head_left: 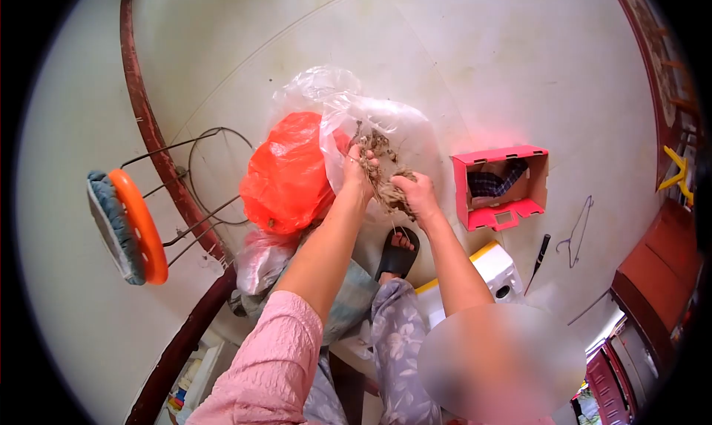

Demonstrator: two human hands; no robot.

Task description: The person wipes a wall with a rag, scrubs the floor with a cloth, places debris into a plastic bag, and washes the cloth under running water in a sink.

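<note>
Both of my hands grip a clump of brown, stringy dried plant matter, tangled like roots, held above an open clear plastic bag. My left hand is closed around the clump's upper left part. Fingers of my right hand are closed on its lower right end. Some strands hang loose below, near my foot. Directly left of the clear bag sits a bulging red plastic bag, with another crumpled clear bag behind it.
At left, a wire-legged stool with an orange seat lies on its side. To the right are a pink box holding dark checked cloth, a white-and-yellow container, a black-handled tool and a hanger. A black sandal is on my foot.
</note>
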